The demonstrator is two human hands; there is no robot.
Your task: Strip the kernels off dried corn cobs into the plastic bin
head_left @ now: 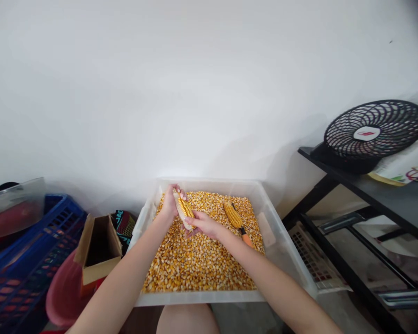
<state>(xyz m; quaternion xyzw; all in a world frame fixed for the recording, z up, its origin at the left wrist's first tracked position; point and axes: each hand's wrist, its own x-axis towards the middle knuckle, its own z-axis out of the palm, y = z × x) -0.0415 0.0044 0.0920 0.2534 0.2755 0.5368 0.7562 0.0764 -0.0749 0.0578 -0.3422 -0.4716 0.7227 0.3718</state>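
Gripping one cob [184,209] between them, both hands work over the far left part of a clear bin [285,260] full of loose kernels [195,260]. The left hand [170,204] closes its fingers round the cob's far end, while the right hand [204,225] curls its fingers about the near end; held so, low over the bin, any grains that come off would likely drop straight into the heap. The cob slants from far left to near right, part still lined with yellow-orange kernels, part bare and pale. A second cob [232,214], fully covered, lies on the kernels to the right, beside an orange-handled tool [245,237]. Left of the bin stand a cardboard box [97,250], a blue crate [21,273] and a pink basin [62,292]. A black fan [374,132] sits on the desk [397,195] at far right.
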